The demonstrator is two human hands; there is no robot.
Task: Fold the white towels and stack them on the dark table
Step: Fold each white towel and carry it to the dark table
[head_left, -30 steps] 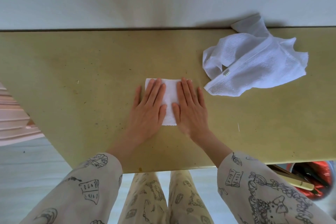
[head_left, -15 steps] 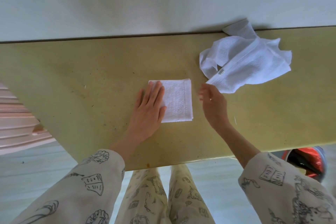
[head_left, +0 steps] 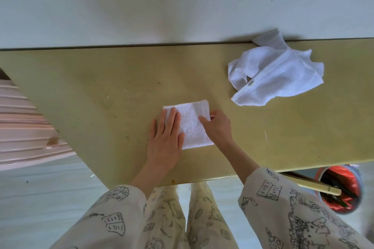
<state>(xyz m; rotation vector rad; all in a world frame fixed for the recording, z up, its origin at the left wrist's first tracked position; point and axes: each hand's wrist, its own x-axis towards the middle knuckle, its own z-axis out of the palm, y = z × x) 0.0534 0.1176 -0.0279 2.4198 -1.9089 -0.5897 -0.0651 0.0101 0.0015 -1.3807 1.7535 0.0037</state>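
A small folded white towel point(head_left: 192, 125) lies on the yellowish tabletop point(head_left: 101, 91), a little in from the near edge and roughly midway along it. The left hand point(head_left: 165, 139) rests flat on the towel's left part, fingers straight and together, palm partly on the bare table surface; it covers the towel's left edge, so that side cannot be seen. The right hand point(head_left: 217, 127) grips the towel's right edge: the thumb lies on top of the cloth while the curled fingers go round or under the edge, their tips hidden beneath the hand, so how deep they reach is unclear. The towel's near right corner shows beside the right wrist.

A second white towel point(head_left: 277, 75) lies crumpled near the far right corner of the tabletop, well apart from the folded one; one tip of it reaches past the far edge against the pale wall point(head_left: 182, 12). A small label shows on its hem, too small to read.

Below the near edge, patterned sleeves and trouser legs point(head_left: 182, 218) fill the bottom of the view. At the lower right, partly hidden by the table and a sleeve, stands a bucket with a red liner point(head_left: 342, 188); its contents are dark and hard to make out. At the left edge, pinkish ribbed furniture point(head_left: 24, 127) is cut off by the frame
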